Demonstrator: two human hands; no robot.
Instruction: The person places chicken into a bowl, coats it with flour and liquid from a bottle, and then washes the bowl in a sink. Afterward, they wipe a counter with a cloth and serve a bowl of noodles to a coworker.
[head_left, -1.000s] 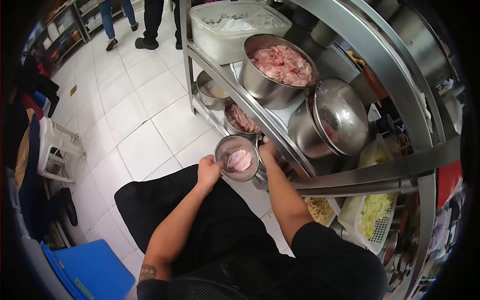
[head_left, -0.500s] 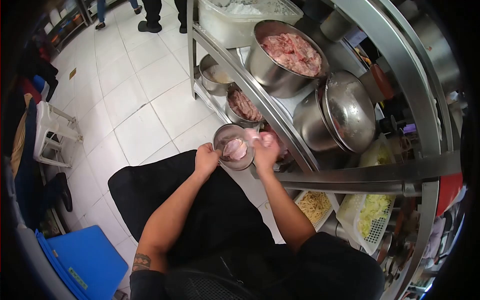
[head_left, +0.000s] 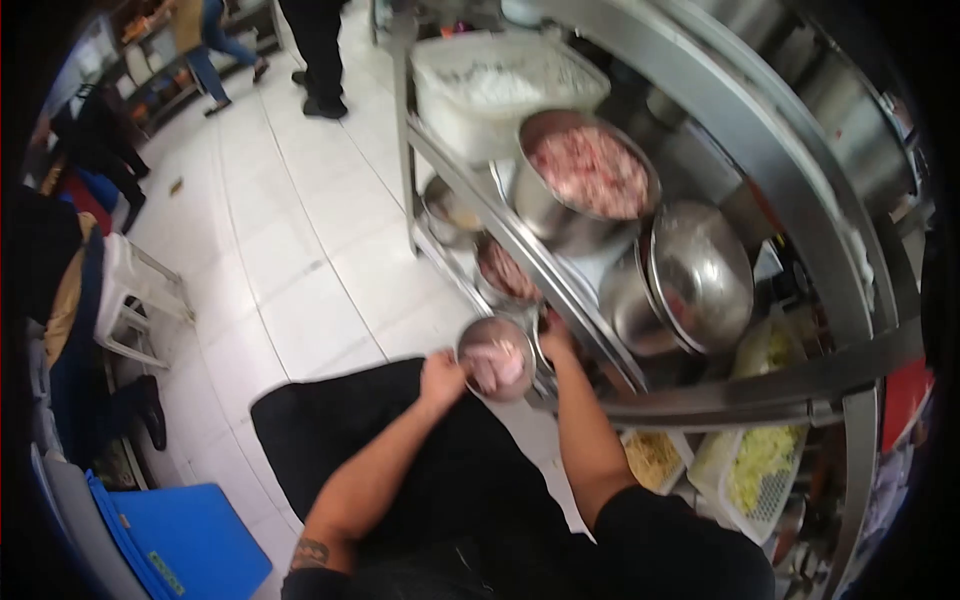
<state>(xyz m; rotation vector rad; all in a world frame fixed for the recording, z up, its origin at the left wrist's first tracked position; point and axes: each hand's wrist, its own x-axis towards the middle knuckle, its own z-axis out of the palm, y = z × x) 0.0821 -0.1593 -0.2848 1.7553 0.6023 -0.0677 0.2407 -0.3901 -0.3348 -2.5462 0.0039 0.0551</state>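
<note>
My left hand (head_left: 442, 379) grips the rim of a small metal bowl (head_left: 488, 329), which is tilted toward me. Several pale pink pieces of raw meat (head_left: 499, 368) lie inside it. Just right of the bowl, my right hand (head_left: 552, 336) reaches in at the lower shelf, below the upper shelf's edge. Its fingers are blurred and partly hidden, so what they touch does not show. Close beyond that hand, a metal pot of raw meat strips (head_left: 508, 270) stands on the lower shelf.
The upper shelf bears a large pot of raw meat (head_left: 590, 170), a plastic tub of white powder (head_left: 500, 90) and a lidded pot (head_left: 700, 255). Below right are baskets with shredded greens (head_left: 762, 465) and yellowish strips (head_left: 652, 460). A white stool (head_left: 140, 300) and people's legs (head_left: 318, 50) are leftward.
The view has shifted, so the shelves appear lower. My right hand has gone from above the bowl's right side, with pink meat, to the lower shelf. More meat shows in the bowl.
</note>
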